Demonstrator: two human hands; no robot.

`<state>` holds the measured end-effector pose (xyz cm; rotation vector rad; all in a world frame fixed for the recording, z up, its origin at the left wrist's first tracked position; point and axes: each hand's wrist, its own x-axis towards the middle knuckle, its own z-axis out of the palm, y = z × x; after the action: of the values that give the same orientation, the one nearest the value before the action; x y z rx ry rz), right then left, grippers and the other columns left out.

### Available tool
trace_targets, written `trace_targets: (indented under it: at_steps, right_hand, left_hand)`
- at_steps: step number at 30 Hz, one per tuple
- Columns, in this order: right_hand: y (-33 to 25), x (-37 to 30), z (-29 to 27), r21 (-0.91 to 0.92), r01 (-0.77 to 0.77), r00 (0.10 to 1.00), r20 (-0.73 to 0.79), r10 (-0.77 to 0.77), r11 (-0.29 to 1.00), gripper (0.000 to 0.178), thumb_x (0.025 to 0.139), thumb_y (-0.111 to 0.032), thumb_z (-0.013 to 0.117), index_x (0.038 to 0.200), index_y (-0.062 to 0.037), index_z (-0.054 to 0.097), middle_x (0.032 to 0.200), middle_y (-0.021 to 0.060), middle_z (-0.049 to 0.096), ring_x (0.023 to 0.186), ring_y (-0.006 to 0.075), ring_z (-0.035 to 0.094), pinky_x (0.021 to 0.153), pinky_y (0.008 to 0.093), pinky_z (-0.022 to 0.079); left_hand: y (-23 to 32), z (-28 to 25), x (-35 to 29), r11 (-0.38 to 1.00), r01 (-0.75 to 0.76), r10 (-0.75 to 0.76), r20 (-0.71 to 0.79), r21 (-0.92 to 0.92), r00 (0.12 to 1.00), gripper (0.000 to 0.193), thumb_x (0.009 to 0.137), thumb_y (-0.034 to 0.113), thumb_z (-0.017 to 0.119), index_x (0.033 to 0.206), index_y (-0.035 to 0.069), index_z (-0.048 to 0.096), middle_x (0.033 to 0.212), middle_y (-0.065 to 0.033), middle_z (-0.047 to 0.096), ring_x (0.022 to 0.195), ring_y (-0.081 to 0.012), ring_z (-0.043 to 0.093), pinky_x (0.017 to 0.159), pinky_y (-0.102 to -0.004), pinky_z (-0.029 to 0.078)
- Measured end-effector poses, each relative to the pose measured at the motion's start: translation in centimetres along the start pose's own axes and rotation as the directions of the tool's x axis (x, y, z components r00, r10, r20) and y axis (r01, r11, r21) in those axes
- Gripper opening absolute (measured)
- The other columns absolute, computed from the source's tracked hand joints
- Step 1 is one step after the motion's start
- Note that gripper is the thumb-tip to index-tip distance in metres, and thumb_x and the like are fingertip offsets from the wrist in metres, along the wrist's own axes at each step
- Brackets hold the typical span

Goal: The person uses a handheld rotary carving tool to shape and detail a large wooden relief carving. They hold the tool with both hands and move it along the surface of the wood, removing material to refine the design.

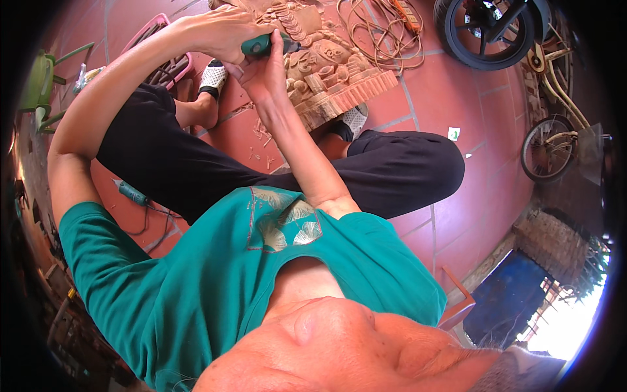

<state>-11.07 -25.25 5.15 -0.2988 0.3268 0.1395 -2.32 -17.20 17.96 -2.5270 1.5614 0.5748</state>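
Note:
A green hand-held power tool (pixel 257 45) with a dark front end lies between my two hands, pointing right over a carved wooden block (pixel 326 62). My left hand (pixel 225 31) is closed around its rear from above; some of those fingers are hidden. From below, my right hand (pixel 262 73) wraps the same tool, its thumb up along the body. The block is light brown, with deep relief and a ridged lower edge. It rests on the floor between my feet. I cannot tell whether the tool's tip touches the wood.
Wood shavings (pixel 260 134) lie on the red tiles. A teal corded tool (pixel 132 193) is beside my left leg. A pink basket (pixel 179 72) of tools and a green plastic chair (pixel 42 85) stand left. Coiled orange cord (pixel 385 39), a motorbike wheel (pixel 486 32) and a bicycle wheel (pixel 548 149) are right.

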Motion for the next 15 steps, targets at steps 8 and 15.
trace_targets:
  at_steps: [8, 15]
  right_hand:
    - [-1.3, 1.1, -0.5, -0.018, 0.024, 0.999, 0.024, -0.023, 1.0, 0.064, 0.091, -0.066, 0.05, 0.126, -0.0123, 0.052, 0.125, 0.0076, 0.06, 0.114, 0.0279, 0.061, 0.093, 0.052, 0.052]
    - [-1.8, 1.6, -0.7, -0.023, 0.04, 0.997, 0.062, -0.038, 0.999, 0.063, 0.091, -0.064, 0.052, 0.125, -0.011, 0.052, 0.125, 0.0092, 0.06, 0.115, 0.0285, 0.061, 0.093, 0.0525, 0.053]
  left_hand:
    - [3.6, -3.7, -1.5, 0.996, -0.061, 0.068, -0.127, 0.058, 0.99, 0.08, 0.067, 0.022, 0.077, 0.139, 0.006, 0.046, 0.078, -0.0196, 0.064, 0.082, -0.0375, 0.063, 0.073, -0.0458, 0.048]
    - [-0.6, -0.3, 1.2, 0.994, -0.087, 0.093, -0.093, 0.062, 0.991, 0.08, 0.067, 0.021, 0.077, 0.139, 0.005, 0.046, 0.074, -0.0201, 0.063, 0.077, -0.0381, 0.063, 0.068, -0.0462, 0.048]
